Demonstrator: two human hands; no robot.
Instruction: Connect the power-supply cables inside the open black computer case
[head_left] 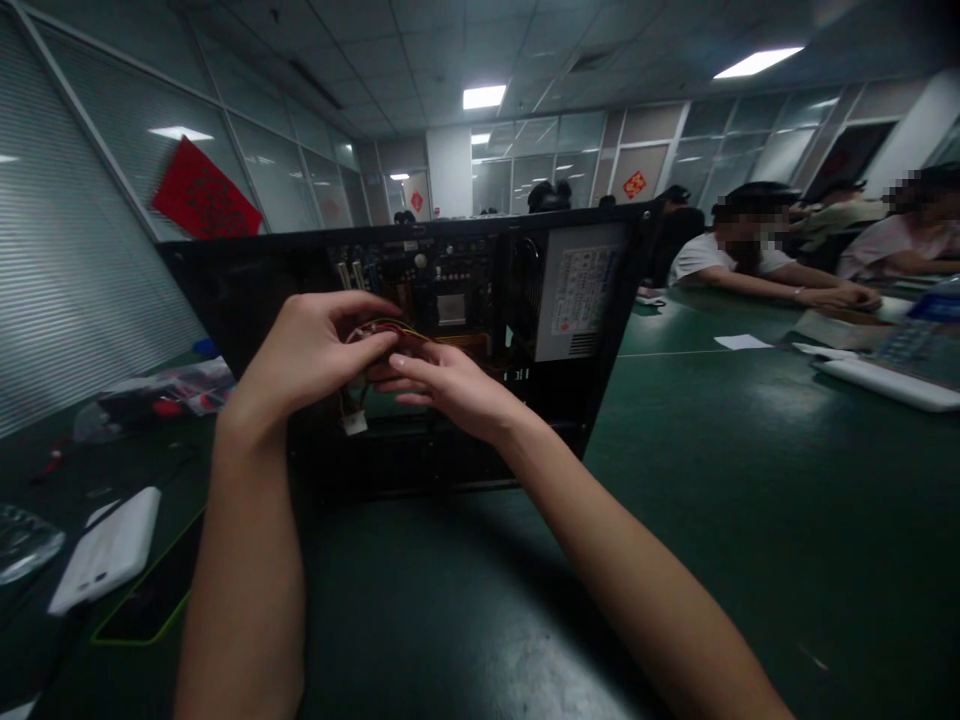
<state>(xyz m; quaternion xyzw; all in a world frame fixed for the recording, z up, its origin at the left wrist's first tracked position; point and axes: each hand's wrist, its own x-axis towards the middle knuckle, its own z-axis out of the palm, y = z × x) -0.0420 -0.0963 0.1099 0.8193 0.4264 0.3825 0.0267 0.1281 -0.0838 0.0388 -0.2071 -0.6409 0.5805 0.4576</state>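
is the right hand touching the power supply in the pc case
Apart. The head view shows it: a dark stretch of the case lies plainly between the right hand and the power supply.

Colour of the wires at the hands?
Red and yellow strands show in the wires; other colours are hard to tell. Best seen in the head view.
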